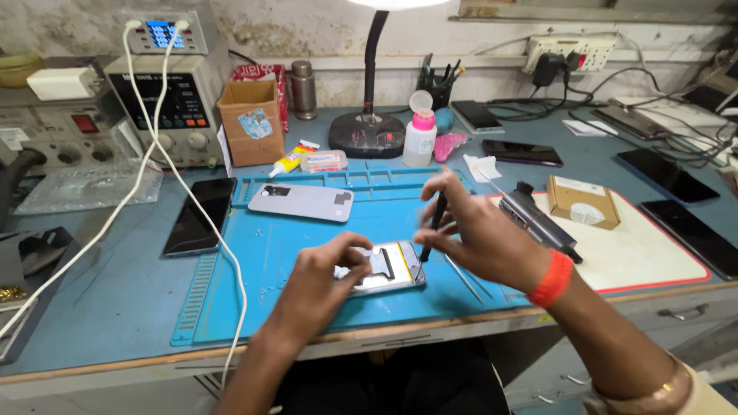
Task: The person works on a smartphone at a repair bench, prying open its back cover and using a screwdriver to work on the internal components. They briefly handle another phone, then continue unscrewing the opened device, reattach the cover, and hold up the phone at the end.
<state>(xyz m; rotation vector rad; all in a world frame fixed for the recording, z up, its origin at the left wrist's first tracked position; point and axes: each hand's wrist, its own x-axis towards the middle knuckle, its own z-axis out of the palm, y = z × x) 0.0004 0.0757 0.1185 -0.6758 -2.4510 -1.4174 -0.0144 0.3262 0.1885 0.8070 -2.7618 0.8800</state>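
Head view: left hand (319,280) pins the opened phone (384,269) (on blue mat (254,261)); right hand (473,230) pinches a black tool (433,227).

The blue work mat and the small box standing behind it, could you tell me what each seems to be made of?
The blue work mat looks like soft silicone or rubber with a matte finish: moulded ridges and tray compartments run along its edges. The small box looks like plain brown corrugated cardboard, dull and unprinted, with open flaps and a sticker on its front. Neither can be confirmed by look alone.
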